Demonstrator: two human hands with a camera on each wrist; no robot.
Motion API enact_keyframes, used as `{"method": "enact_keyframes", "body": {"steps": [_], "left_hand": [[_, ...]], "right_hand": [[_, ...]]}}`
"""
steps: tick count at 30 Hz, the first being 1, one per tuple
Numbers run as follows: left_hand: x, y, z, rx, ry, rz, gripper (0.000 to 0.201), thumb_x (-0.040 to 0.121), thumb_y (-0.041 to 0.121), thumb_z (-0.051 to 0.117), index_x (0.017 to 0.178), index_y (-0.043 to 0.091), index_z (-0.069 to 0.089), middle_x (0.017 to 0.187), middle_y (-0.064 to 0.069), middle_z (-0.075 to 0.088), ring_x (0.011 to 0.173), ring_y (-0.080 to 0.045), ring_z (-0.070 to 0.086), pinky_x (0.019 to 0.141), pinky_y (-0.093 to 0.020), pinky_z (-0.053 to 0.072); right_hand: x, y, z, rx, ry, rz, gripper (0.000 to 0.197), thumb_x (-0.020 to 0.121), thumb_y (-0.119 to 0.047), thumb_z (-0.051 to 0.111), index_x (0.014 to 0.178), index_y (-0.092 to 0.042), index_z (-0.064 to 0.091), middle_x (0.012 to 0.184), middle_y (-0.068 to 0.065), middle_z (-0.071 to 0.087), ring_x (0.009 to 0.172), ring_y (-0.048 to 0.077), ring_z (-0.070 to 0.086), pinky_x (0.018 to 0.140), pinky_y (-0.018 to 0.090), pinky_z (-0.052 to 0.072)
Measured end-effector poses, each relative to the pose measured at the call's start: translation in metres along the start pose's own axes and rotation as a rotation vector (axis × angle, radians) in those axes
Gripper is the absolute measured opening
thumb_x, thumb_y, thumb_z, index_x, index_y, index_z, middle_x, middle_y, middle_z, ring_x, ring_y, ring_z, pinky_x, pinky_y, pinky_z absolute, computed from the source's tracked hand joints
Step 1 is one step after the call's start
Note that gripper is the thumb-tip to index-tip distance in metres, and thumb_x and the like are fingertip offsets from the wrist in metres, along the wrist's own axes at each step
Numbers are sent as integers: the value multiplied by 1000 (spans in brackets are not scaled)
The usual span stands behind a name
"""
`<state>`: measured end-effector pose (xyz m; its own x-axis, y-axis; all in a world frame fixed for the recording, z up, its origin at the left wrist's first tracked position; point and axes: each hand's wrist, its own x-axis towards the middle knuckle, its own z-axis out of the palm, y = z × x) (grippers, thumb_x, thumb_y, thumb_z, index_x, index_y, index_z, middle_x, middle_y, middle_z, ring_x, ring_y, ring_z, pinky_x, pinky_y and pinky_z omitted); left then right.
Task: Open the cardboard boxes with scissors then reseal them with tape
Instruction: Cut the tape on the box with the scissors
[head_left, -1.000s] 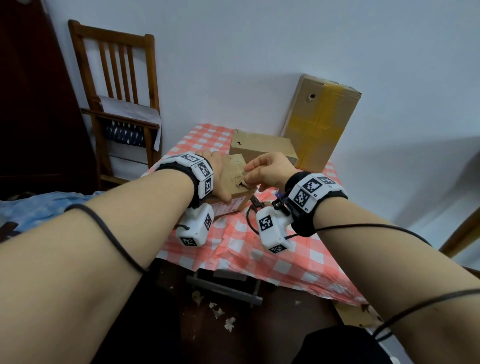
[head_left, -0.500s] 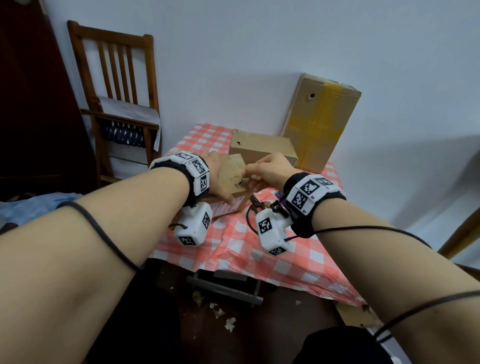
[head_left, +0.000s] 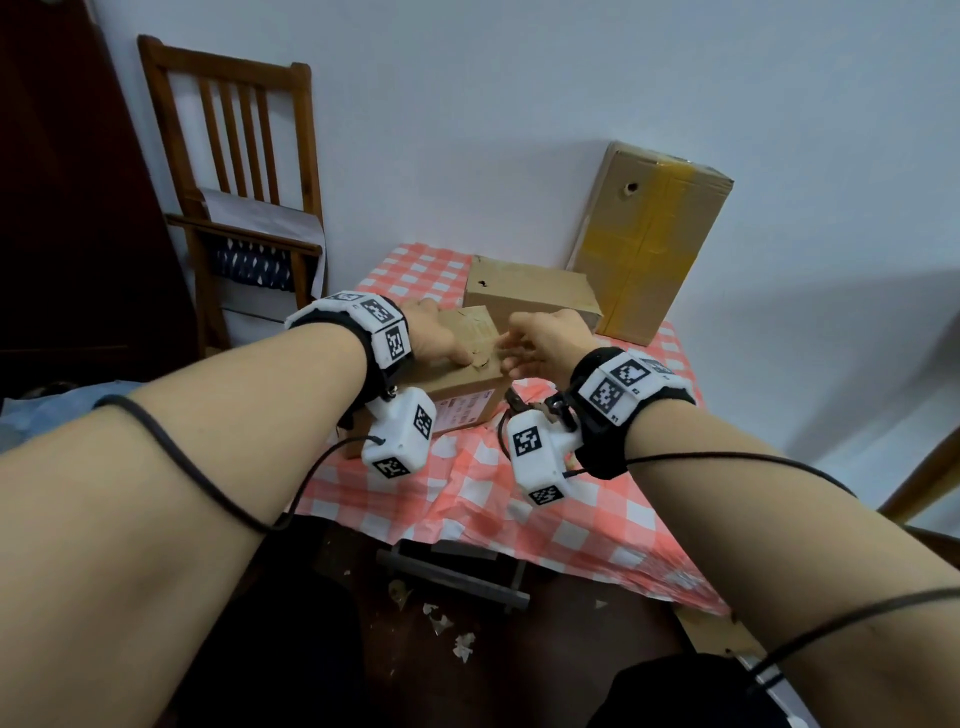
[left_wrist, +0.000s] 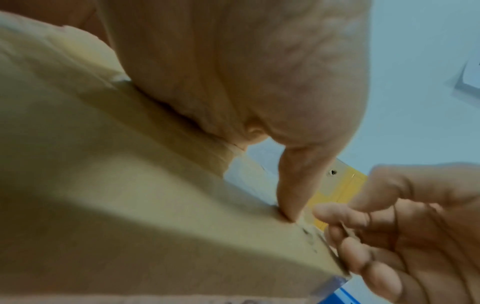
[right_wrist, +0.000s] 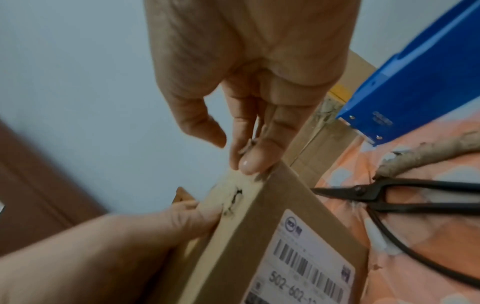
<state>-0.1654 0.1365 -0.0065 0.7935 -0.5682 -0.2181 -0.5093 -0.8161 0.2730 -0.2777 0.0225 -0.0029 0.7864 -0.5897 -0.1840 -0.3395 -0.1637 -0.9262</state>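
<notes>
A small cardboard box (head_left: 470, 387) with a barcode label (right_wrist: 306, 265) stands on the checked tablecloth. My left hand (head_left: 436, 340) lies flat on its top, and the thumb (left_wrist: 291, 195) presses near the torn right end. My right hand (head_left: 535, 348) is at that end, with its fingertips (right_wrist: 253, 162) touching the top edge and the thumb held apart. Black scissors (right_wrist: 384, 197) lie shut on the cloth just right of the box, held by no one. A blue tape dispenser (right_wrist: 415, 82) is behind them.
A second flat box (head_left: 530, 291) lies behind the small one. A tall taped box (head_left: 649, 249) leans on the wall. A wooden chair (head_left: 244, 208) stands left of the table (head_left: 597, 530). Paper scraps (head_left: 441, 621) litter the dark floor below its front edge.
My right hand has uncurled from a loose fist over the box top, and its fingers now reach to the right end edge. The left hand stays pressed on the box.
</notes>
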Motion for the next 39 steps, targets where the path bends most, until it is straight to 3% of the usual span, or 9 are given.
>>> {"method": "enact_keyframes", "body": {"steps": [4, 8, 13, 17, 20, 25, 27, 31, 39], "left_hand": [[5, -1, 2, -8, -3, -8, 95, 76, 64, 64, 147, 14, 27, 146, -11, 39, 130, -30, 39, 105, -41, 35], [2, -1, 2, 7, 15, -11, 96, 74, 68, 62, 146, 14, 28, 144, -11, 41, 129, -31, 41, 103, -40, 35], [-1, 1, 1, 21, 21, 1, 99, 69, 72, 64, 144, 15, 33, 139, -10, 45, 125, -30, 44, 104, -42, 38], [-2, 3, 1, -2, 13, -2, 104, 64, 75, 65, 143, 16, 34, 137, -10, 46, 122, -30, 46, 103, -44, 40], [-2, 2, 1, -7, 17, -20, 95, 72, 70, 63, 142, 14, 33, 137, -11, 46, 123, -30, 45, 101, -41, 40], [1, 3, 2, -62, 32, -47, 67, 90, 44, 58, 143, 12, 33, 140, -12, 43, 126, -29, 43, 98, -37, 37], [1, 5, 2, -76, 39, -49, 64, 93, 39, 56, 144, 10, 31, 142, -13, 42, 128, -30, 42, 98, -36, 36], [3, 5, 3, -87, 34, -43, 63, 94, 37, 54, 145, 10, 30, 144, -14, 40, 130, -30, 40, 100, -36, 35], [5, 3, 2, -94, 36, -28, 61, 93, 37, 55, 143, 10, 33, 139, -14, 44, 126, -30, 43, 97, -36, 36]], "right_hand": [[0, 6, -9, 109, -10, -52, 9, 83, 11, 61, 83, 3, 64, 70, 16, 63, 53, 17, 62, 50, 21, 54], [2, 8, -12, 70, -28, -99, 27, 73, 8, 74, 97, -3, 69, 86, 14, 71, 67, 19, 68, 66, 25, 58], [0, 3, -10, 101, -37, -79, 27, 72, 15, 71, 96, 5, 65, 76, 18, 68, 56, 19, 63, 54, 20, 56], [2, 4, -10, 66, -42, -85, 16, 76, 13, 69, 86, 1, 65, 73, 16, 67, 51, 15, 64, 56, 22, 56], [3, 5, -8, -30, -34, -133, 18, 72, 6, 76, 85, -5, 69, 77, 12, 69, 64, 17, 64, 67, 25, 56], [4, 2, -5, -20, -44, -135, 21, 69, 9, 77, 84, -3, 67, 72, 12, 68, 55, 16, 64, 55, 20, 56], [6, 1, -3, -22, -59, -137, 20, 70, 10, 75, 82, -3, 67, 72, 12, 68, 56, 16, 65, 56, 21, 56], [8, -1, -3, -78, -77, -155, 18, 73, 7, 74, 78, -9, 69, 82, 13, 70, 72, 21, 67, 77, 31, 59], [9, -1, 2, -119, -65, -202, 18, 72, 6, 76, 79, -9, 70, 89, 18, 71, 82, 25, 70, 80, 34, 58]]}}
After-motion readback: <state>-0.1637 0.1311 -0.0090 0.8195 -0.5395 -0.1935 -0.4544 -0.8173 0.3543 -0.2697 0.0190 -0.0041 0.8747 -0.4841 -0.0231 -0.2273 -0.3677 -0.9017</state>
